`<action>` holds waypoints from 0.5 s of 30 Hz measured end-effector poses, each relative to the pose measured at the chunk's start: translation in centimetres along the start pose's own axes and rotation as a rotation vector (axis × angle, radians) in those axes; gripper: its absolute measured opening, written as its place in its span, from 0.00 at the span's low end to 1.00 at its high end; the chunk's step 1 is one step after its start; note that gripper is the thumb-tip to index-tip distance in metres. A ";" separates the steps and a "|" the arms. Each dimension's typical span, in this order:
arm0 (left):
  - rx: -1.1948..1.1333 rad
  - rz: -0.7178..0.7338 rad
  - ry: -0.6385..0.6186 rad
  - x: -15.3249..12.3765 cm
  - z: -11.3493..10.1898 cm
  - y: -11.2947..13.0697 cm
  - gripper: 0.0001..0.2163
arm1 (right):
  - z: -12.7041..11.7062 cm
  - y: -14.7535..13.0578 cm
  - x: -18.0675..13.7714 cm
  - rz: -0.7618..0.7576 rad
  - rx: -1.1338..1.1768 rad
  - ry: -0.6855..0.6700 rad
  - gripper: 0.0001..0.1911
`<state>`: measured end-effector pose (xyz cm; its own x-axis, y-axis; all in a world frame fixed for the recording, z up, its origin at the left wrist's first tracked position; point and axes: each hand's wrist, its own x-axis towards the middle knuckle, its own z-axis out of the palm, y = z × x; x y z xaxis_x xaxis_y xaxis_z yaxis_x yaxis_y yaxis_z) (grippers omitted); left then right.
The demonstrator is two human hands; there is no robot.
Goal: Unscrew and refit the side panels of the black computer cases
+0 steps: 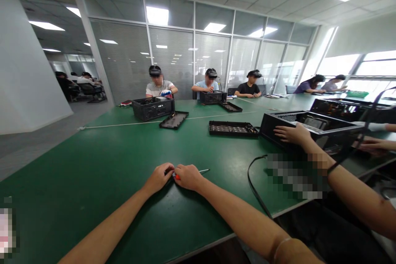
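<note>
My left hand [158, 179] and my right hand [189, 177] meet low over the green table [117, 198], their fingertips close together. A screwdriver [177, 177] lies in my closed right hand. Its orange-red handle shows between the fingers, and its thin metal shaft points out to the right. The left fingers are curled in toward the handle end; something small and dark is at their tips, too hidden to name.
To my right, a co-worker's hand [293, 134] rests on an open black computer case [332, 134]. A black side panel [232, 128] lies beside it, and a dark cable [254, 181] loops over the table. Across sit people with another open case [154, 108] and a flat panel [174, 119].
</note>
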<state>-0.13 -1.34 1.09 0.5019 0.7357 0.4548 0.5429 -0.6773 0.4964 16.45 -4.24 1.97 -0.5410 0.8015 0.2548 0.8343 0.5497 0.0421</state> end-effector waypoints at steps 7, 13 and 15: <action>0.054 0.020 -0.009 0.0 0.2 0.1 0.07 | 0.1 0.3 -0.2 0.020 0.038 -0.007 0.17; 0.149 0.078 -0.065 -0.3 0.5 0.1 0.08 | -0.3 0.6 -0.4 0.065 -0.002 0.017 0.15; 0.175 0.089 -0.075 -0.4 0.7 0.0 0.09 | -0.5 0.6 -0.5 0.080 -0.009 0.009 0.15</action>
<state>0.15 -1.64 0.43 0.5981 0.6751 0.4319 0.5997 -0.7345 0.3176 17.33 -4.43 2.29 -0.4712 0.8409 0.2663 0.8759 0.4815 0.0297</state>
